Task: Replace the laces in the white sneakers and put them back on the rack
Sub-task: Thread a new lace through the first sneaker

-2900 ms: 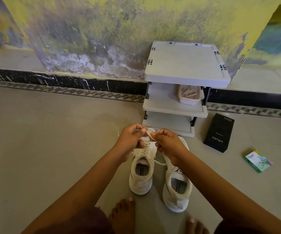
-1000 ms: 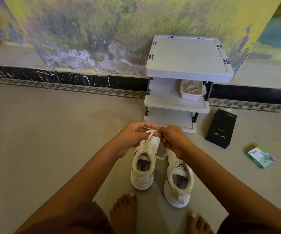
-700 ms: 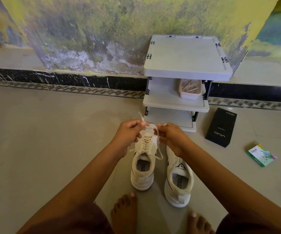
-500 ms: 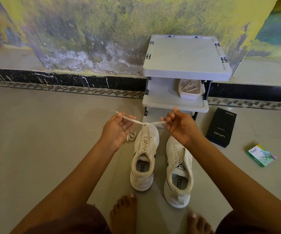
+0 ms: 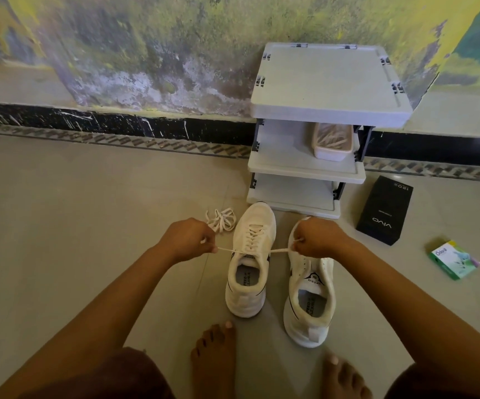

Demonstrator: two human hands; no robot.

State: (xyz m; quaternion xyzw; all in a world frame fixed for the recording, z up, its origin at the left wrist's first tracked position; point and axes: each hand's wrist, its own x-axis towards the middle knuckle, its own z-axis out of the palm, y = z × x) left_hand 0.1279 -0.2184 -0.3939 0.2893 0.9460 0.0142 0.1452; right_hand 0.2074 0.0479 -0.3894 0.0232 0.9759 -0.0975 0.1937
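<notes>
Two white sneakers stand on the floor, toes toward the rack. The left sneaker [image 5: 249, 263] is laced up its front. Its lace [image 5: 279, 250] runs out sideways from the top eyelets, pulled taut. My left hand [image 5: 188, 239] pinches the lace's left end, and my right hand [image 5: 316, 237] pinches the right end above the right sneaker [image 5: 310, 295], whose toe it hides. A loose bundle of lace [image 5: 221, 220] lies on the floor left of the left sneaker's toe. The white three-tier rack [image 5: 328, 87] stands against the wall just beyond.
A tub of laces [image 5: 332, 141] sits on the rack's middle shelf. A black phone box [image 5: 384, 211] and a small green box [image 5: 453, 260] lie on the floor to the right. My bare feet [image 5: 214, 358] are just behind the sneakers.
My hands moved back from the sneaker's toe to its top eyelets, still drawing the lace ends apart. The loose lace bundle came into view on the floor.
</notes>
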